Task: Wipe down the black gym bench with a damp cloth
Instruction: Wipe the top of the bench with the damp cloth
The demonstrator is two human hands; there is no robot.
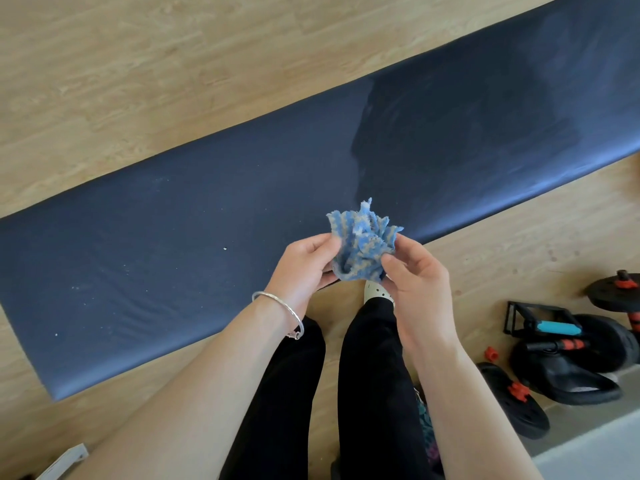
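Observation:
The black gym bench point(194, 216) runs diagonally from lower left to upper right across the wooden floor. Pale specks and crumbs dot its left half; its right half looks darker and glossy. A crumpled blue-and-beige striped cloth point(362, 245) is held just above the bench's near edge. My left hand point(304, 265), with a silver bangle on the wrist, grips the cloth's left side. My right hand point(415, 271) pinches its right side. Both hands are above the bench edge, not touching the pad.
Dumbbell plates and bars with red collars point(620, 292) lie on the floor at the right, beside a black push-up handle with a blue grip point(550, 327). My legs in black trousers point(374, 375) and a white shoe point(377, 292) stand close to the bench.

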